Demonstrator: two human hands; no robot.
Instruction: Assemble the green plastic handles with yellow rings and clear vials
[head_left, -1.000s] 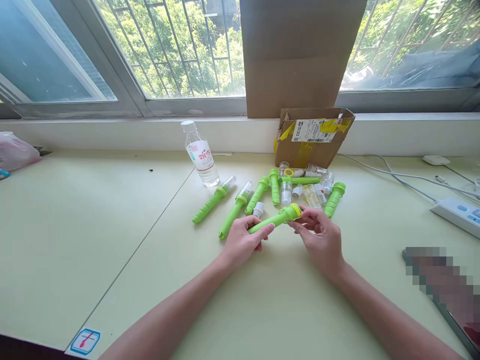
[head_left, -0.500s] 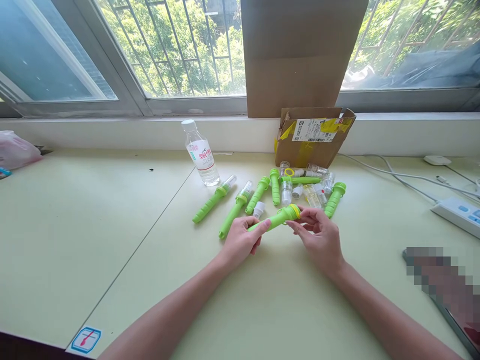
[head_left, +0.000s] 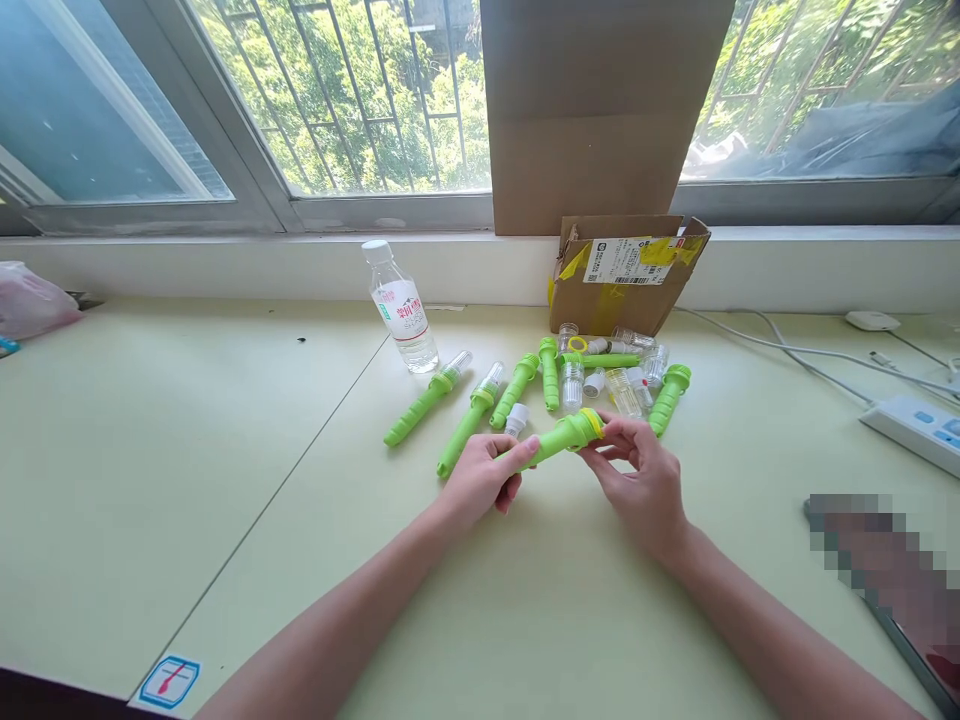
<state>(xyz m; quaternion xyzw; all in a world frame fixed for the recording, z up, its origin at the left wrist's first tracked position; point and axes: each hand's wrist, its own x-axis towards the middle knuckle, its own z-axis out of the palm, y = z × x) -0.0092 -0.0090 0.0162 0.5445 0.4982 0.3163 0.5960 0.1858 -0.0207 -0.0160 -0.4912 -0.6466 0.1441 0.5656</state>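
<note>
Above the pale tabletop (head_left: 247, 560), a green tube (head_left: 562, 437) spans the gap from the left hand (head_left: 480, 476) to the right hand (head_left: 643, 478), its long axis slanting rightward and slightly away from the wearer. The left hand grasps the narrow shaft, thumb along the top. Nearer the wide end, the right hand pinches about its rim at a yellow ring (head_left: 597, 422); how firmly cannot be told. Other green tubes (head_left: 515, 389) lie just beyond.
</note>
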